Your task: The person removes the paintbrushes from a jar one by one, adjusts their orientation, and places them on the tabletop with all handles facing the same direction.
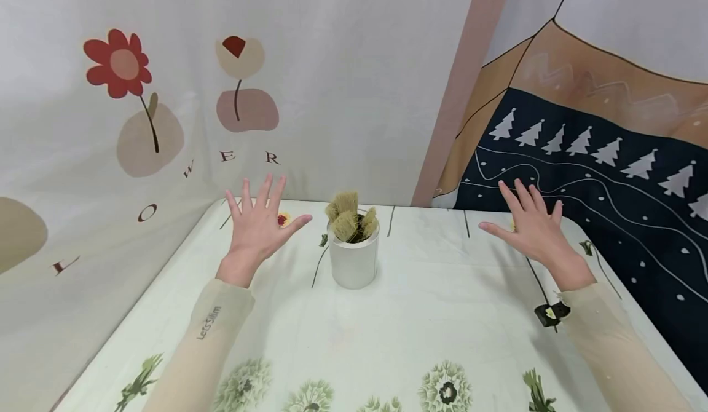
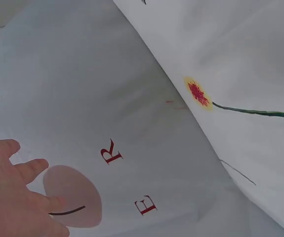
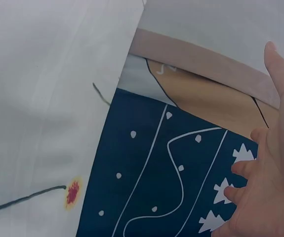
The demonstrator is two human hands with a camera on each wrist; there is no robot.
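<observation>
A white cylindrical pot [image 1: 354,267] stands on the table between the two hands, with tan, bristly brush-like tufts [image 1: 346,218] rising from its top. To the left of it my left hand [image 1: 257,224] is raised over the table, fingers spread and holding nothing. On the other side my right hand [image 1: 533,230] is held up the same way, thumb pointing in toward the pot. Both wrist views show bare hands, the left hand [image 2: 18,192] against the pale curtain and the right hand [image 3: 267,173] against the dark printed cloth.
The table [image 1: 409,313] wears a white cloth printed with flowers and stems. Behind it hangs a pale curtain [image 1: 343,92] with flower prints and letters. A dark blue cloth [image 1: 586,197] with white trees hangs at the right. A black band [image 1: 552,313] sits by the right wrist.
</observation>
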